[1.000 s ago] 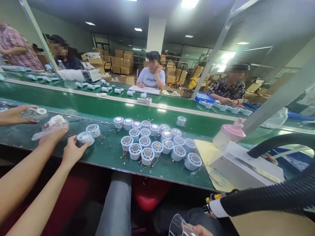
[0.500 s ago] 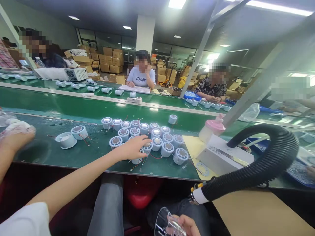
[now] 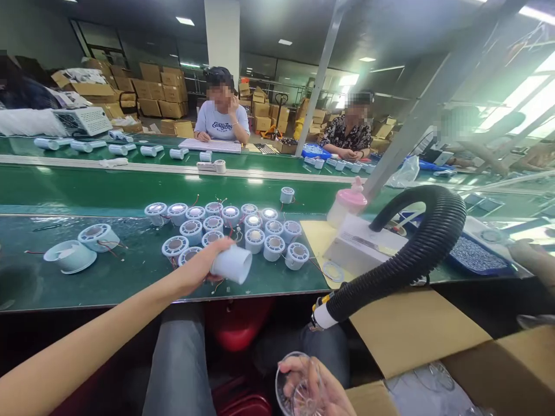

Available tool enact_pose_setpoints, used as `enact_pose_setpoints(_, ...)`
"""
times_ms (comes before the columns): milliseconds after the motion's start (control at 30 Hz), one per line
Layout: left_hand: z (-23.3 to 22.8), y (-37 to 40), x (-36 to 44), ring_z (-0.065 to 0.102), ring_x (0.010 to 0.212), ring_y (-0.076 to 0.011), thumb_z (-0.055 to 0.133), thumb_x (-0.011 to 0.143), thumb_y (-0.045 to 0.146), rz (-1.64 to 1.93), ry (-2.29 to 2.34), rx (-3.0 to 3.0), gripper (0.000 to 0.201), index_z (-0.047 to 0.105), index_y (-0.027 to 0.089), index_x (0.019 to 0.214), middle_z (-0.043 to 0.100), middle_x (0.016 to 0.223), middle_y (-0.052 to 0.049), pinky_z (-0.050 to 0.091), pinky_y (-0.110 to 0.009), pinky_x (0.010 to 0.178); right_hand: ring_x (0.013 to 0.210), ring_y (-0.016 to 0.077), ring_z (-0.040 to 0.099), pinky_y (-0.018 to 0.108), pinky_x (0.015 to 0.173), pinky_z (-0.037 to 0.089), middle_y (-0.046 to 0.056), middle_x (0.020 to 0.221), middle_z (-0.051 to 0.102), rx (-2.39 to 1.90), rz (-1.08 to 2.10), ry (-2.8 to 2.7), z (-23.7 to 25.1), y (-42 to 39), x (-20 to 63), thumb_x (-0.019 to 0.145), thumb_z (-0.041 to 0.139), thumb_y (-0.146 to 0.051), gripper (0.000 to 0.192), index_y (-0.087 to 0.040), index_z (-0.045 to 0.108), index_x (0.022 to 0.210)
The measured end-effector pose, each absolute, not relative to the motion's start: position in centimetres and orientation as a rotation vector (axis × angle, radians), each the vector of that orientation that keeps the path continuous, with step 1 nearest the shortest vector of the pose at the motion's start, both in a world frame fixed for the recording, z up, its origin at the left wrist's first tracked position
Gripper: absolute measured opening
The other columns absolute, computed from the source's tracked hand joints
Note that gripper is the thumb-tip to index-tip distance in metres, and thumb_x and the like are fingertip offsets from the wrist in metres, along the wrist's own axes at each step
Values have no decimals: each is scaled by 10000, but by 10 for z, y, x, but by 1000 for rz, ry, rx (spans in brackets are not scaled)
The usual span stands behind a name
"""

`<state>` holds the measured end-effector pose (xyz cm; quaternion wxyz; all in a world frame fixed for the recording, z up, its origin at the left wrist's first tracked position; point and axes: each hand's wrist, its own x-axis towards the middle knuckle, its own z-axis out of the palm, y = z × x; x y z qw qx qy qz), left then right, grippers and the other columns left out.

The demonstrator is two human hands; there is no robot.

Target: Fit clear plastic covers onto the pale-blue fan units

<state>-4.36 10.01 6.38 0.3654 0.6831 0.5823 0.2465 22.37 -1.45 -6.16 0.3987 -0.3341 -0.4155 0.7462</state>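
My left hand (image 3: 210, 257) is wrapped round a pale blue cylindrical housing (image 3: 234, 263), tilted so that its open end faces right, above the front of the workbench. Behind it, several similar pale blue housings with round slotted fan tops (image 3: 274, 247) stand in a group, thin red and dark wires trailing from them. Low in the view, my right hand (image 3: 326, 388) grips a clear plastic cup-like part (image 3: 291, 370) with spokes showing inside it. To the left, one housing (image 3: 99, 238) leans beside an open pale blue housing (image 3: 70, 257).
A black ribbed hose (image 3: 416, 266) arches over the right side, near a white box (image 3: 362, 245) and a pink-lidded bottle (image 3: 348, 203). An open carton (image 3: 498, 370) stands lower right. Beyond runs a green conveyor (image 3: 130, 190), with co-workers seated across it.
My left hand has closed round a pale blue housing from the group, lifted it and tipped it sideways. The view has swung right, showing the open carton. My right hand still holds the clear part.
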Motion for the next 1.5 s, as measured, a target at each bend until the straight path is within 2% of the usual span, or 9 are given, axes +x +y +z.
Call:
enact_pose_setpoints(167,22,49,-24,459,444,-115,303,889,504,391,1120,1297,467,564,132,779,518,572,-10,378,-208,393,1035,290,604,400,864,517,147,1175,594,-908,996,-1865,-29,-14,212,814,598,-435,390,-241,636,1150)
enact_pose_setpoints(267,8,32,-14,474,537,-103,475,842,466,324,946,1125,346,589,144,781,524,662,2,383,-179,454,1084,316,565,455,855,523,159,1252,525,-1001,512,-2218,-14,-12,208,808,595,-245,497,-293,529,1298)
enact_pose_setpoints(400,10,24,-7,521,619,-145,417,897,388,225,992,1457,315,659,188,912,560,759,-16,418,-212,500,1048,355,550,525,787,536,177,1268,527,-1176,238,-2407,-10,-8,198,792,570,-178,498,-287,552,1277)
enact_pose_setpoints(533,17,20,-2,578,848,-199,424,904,279,227,1114,2029,272,690,240,941,591,982,-44,442,-294,763,1088,335,540,487,817,538,148,1317,516,-1391,412,-2378,-13,-4,195,751,625,-130,362,-237,646,1096)
enact_pose_setpoints(733,4,17,-2,576,898,-201,623,815,306,523,1169,1797,215,636,229,1016,604,977,-31,449,-302,806,1054,244,586,365,855,509,76,1213,572,-1353,979,-2108,-6,-2,198,768,681,-216,41,-215,645,748)
enact_pose_setpoints(867,-15,17,-4,566,904,-219,818,608,387,682,1154,1664,567,618,269,1125,538,997,-39,485,-318,776,965,200,599,301,823,486,80,1064,601,-1348,1099,-1807,1,-3,197,887,510,-262,232,-191,621,696)
enact_pose_setpoints(1133,-31,18,-5,473,1214,-305,843,583,320,637,955,1789,680,591,301,1214,488,1294,-92,365,-478,1053,831,209,597,288,648,493,86,893,614,-1352,1337,-1364,-3,3,201,753,619,-353,330,-176,531,490)
enact_pose_setpoints(1333,-25,12,-2,534,1183,-278,786,652,198,548,838,1349,712,488,260,1296,509,1337,-109,468,-454,971,901,246,641,363,739,529,104,947,688,-1223,1510,-1180,-6,4,207,757,664,-428,377,-176,567,493)
enact_pose_setpoints(1500,-19,7,-4,565,1143,-260,776,684,217,587,771,1055,668,463,237,1273,569,1273,-100,464,-433,959,1180,280,547,421,974,459,106,1265,599,-1082,1296,-1767,-7,-8,215,694,769,-310,278,-246,708,958)
